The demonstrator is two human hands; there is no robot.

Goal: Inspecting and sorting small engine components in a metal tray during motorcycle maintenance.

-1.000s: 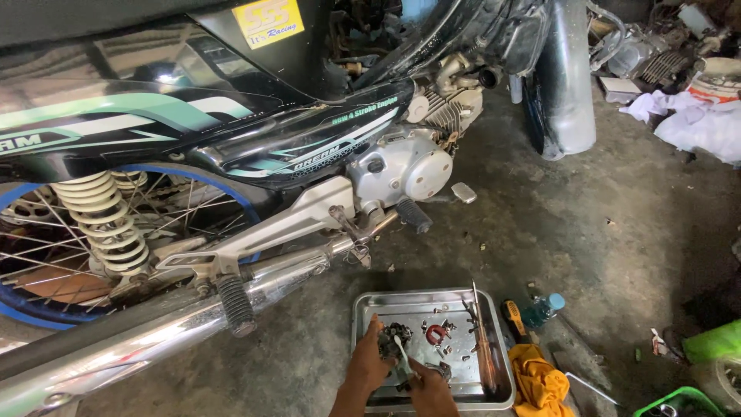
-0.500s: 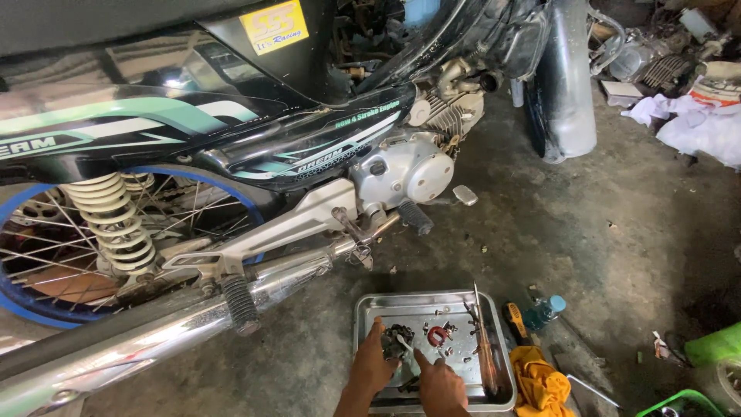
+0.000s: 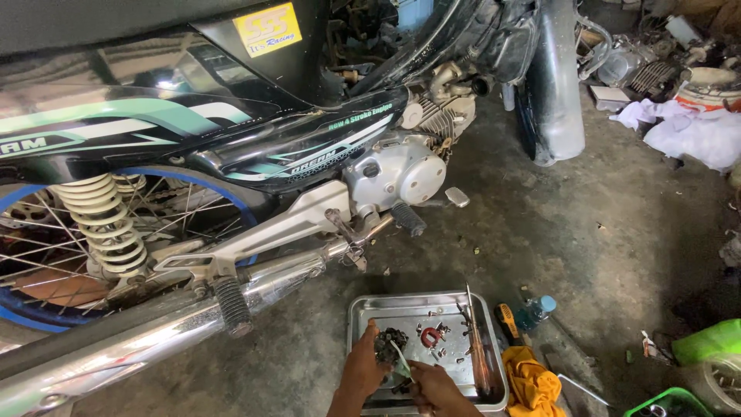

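A black and teal motorcycle (image 3: 231, 147) is standing on the concrete floor (image 3: 602, 255), filling the left and upper part of the view. Its cream coil spring (image 3: 100, 224) is sitting over the blue-rimmed spoked rear wheel (image 3: 46, 255), and its long chrome exhaust pipe (image 3: 154, 332) is running low toward the silver engine cover (image 3: 401, 174).

Below the engine, a shallow rectangular steel tray (image 3: 409, 309) is lying on the floor. The left hand (image 3: 363, 371) is reaching into the tray, its fingers (image 3: 372, 333) curling onto a dark greasy chain-like part (image 3: 390, 345); how firmly they are gripping it cannot be told. Just beside it, the right hand (image 3: 436, 390) is closing its fingers on a thin pale tool (image 3: 401, 361) that is pointing at the dark part. A small red ring (image 3: 430, 337) and loose bolts are lying in the tray's middle, and a long rusty file (image 3: 477, 340) is leaning along its right edge.

Right of the tray, a crumpled orange rag (image 3: 532, 382) is lying on the floor, near a small clear bottle with a blue cap (image 3: 534, 312).
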